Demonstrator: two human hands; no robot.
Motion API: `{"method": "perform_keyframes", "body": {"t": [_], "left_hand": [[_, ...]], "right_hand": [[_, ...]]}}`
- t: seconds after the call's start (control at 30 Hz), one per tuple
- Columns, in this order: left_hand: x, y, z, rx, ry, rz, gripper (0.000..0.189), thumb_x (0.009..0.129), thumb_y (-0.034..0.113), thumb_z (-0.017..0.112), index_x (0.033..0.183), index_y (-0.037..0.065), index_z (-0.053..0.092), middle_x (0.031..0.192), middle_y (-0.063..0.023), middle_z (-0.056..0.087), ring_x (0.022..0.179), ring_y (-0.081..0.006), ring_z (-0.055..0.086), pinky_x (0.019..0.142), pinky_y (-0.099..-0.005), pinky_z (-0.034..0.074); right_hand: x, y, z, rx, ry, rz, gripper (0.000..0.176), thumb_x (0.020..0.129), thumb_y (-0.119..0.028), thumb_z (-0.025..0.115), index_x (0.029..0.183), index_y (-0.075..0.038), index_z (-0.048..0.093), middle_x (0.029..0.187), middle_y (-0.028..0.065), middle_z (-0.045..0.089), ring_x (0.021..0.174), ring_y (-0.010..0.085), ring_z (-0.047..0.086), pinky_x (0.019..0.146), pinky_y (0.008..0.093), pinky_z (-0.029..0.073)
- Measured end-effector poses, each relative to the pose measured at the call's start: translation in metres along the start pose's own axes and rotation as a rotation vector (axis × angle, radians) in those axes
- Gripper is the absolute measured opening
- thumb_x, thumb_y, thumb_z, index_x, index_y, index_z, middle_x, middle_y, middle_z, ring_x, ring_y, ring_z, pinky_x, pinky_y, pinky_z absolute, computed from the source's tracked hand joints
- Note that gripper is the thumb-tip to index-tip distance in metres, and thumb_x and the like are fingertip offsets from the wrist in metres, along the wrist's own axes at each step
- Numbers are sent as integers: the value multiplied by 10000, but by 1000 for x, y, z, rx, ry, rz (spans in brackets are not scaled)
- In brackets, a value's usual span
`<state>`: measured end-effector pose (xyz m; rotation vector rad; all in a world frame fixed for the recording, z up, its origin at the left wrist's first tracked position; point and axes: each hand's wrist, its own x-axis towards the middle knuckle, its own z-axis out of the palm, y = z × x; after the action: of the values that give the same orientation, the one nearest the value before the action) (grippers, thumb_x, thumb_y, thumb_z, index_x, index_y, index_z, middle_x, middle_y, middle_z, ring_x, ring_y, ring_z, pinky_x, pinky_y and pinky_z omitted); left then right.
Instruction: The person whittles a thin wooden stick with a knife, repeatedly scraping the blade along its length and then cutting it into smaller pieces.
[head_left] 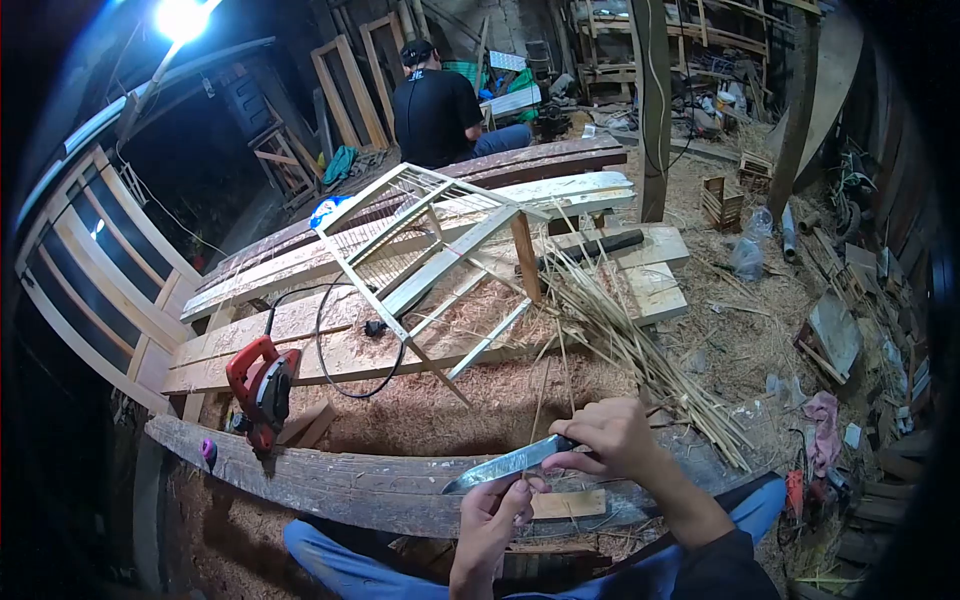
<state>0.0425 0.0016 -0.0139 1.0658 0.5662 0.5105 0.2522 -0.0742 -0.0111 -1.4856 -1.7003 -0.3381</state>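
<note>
- Strip [539,408]: thin, wood/bamboo-like; lower part at L hand [493,520], upper part sticking up past the knife [505,466] toward the bench boards [470,352].
- L hand: thumb + fingers together, pinched on strip, just below blade, over near plank [310,485].
- R hand [612,437]: fingers wrapped tight round knife's dark handle; blade lies across strip, tip to L. Can't tell if edge is biting or only resting, nor which way it faces.
- Step (judgement): looks like shaving/trimming strip w/ knife, mid-work; amt removed too small to tell.
- Next move prob. calls for: firm L pinch, blade run along strip at shallow angle, edge kept clear of L thumb, which is v. close.
- Nearby: loose pile of sticks [620,330] beyond R hand, part on boards; slatted frame [435,275] on boards; red planer [262,390] tilted, L side; small wood pc [568,503] on near plank, by L hand.
- Bkgd: co-worker [435,105], back turned, well apart.
</note>
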Motion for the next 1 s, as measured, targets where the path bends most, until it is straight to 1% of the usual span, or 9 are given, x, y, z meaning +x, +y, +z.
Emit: {"method": "perform_keyframes", "body": {"t": [0.07, 0.2, 0.27, 0.37, 0.5, 0.57, 0.67, 0.83, 1.0], "left_hand": [[-1, -1, -3, 38, 2, 17, 229, 1036, 111, 541, 1155, -61, 634, 984, -83, 680, 640, -30, 418, 542, -201, 324], [-3, -1, -1, 56, 61, -15, 197, 1019, 50, 522, 1107, -90, 631, 987, -122, 686, 637, -48, 444, 509, -208, 320], [-3, -4, 2, 68, 97, 81, 198, 1019, 48, 522, 1101, -89, 638, 937, -115, 687, 600, -55, 423, 502, -205, 313], [-3, -9, 7, -51, 108, 121, 195, 1020, 46, 519, 1086, -86, 647, 876, -89, 670, 590, -52, 409, 499, -204, 304], [-4, -3, 6, 20, 66, 63, 199, 1028, 55, 520, 1116, -86, 630, 848, -62, 638, 603, -48, 407, 500, -200, 302], [-4, -11, 3, -3, 21, 77, 204, 1029, 81, 548, 1170, -45, 624, 792, -15, 596, 625, -23, 434, 506, -175, 301], [-4, -14, 10, -128, 88, 57, 224, 1026, 67, 550, 1228, -19, 592, 820, -38, 601, 626, -24, 449, 501, -169, 311], [-10, -9, 2, -91, 25, 0, 295, 1012, 78, 584, 1298, 12, 551, 837, -40, 583, 619, -16, 431, 489, -165, 295], [-21, 5, 1, -223, 17, -29, 303, 992, 65, 604, 1287, 12, 560, 800, -9, 535, 597, -11, 398, 474, -167, 267]], "right_hand": [[1, -1, -2, -46, -68, 3, 371, 810, -467, 765, 885, -107, 717, 632, -3, 574, 536, 163, 576, 488, 314, 431], [0, -4, 5, 20, -47, -19, 400, 763, -471, 795, 865, -92, 718, 608, 7, 583, 513, 193, 571, 474, 341, 404], [1, -6, 5, -4, -104, -35, 360, 819, -445, 758, 893, -94, 719, 634, 4, 582, 545, 174, 593, 494, 323, 446], [1, -4, 5, 7, -111, -13, 371, 814, -440, 761, 903, -83, 720, 644, 11, 598, 561, 180, 610, 504, 325, 460], [-4, 1, 8, 8, -59, -15, 380, 814, -440, 762, 908, -74, 722, 651, 15, 609, 565, 190, 619, 509, 329, 470], [-7, -1, 8, 37, -85, -27, 383, 816, -439, 764, 911, -71, 722, 654, 18, 610, 556, 189, 615, 498, 328, 465], [-7, -8, 6, 83, -125, -3, 410, 761, -449, 798, 891, -68, 724, 649, 31, 612, 562, 216, 617, 498, 340, 447], [-11, -5, 9, 187, -53, -7, 411, 763, -473, 790, 869, -80, 733, 581, 12, 536, 485, 207, 551, 459, 338, 394], [-1, -10, -18, -111, -53, -24, 368, 764, -512, 782, 866, -160, 741, 577, -38, 500, 477, 133, 528, 432, 296, 376]]}}
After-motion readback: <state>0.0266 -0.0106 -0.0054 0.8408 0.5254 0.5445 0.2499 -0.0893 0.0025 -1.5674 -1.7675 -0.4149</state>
